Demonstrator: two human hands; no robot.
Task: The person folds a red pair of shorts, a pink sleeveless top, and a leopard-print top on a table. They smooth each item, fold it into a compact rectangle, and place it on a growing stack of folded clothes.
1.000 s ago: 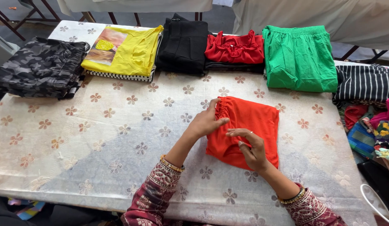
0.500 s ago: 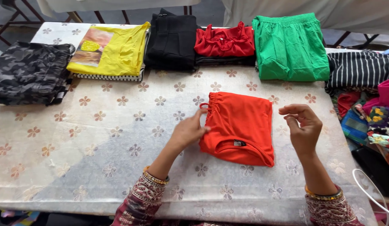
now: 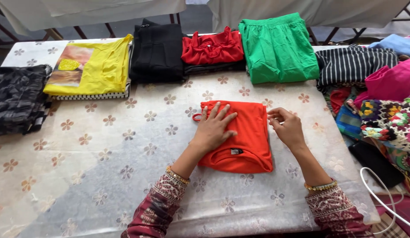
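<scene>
**Folded orange garment under a flat left hand**

Far left on the tabletop [image 3: 81,176] — covered in a pale cloth with a flower print — a dark patterned garment [image 3: 17,103], folded. Next to it a yellow garment [image 3: 92,66] atop a striped one, then a black folded garment [image 3: 156,53], a red garment [image 3: 212,46] and a green folded garment [image 3: 277,46] along the far edge.

At the middle, near the front edge: an orange garment [image 3: 249,136], folded into a rectangle. Left hand [image 3: 215,128] laid flat on its left half, fingers spread, pressing down, holding nothing. Right hand [image 3: 287,128] just beside the garment's right edge, fingers loosely curled, open, gripping nothing — touching the cloth or not, hard to tell.

Further right, a black-and-white striped garment [image 3: 352,66], then a loose heap of colourful clothes [image 3: 385,119] at the tabletop's right end.
</scene>
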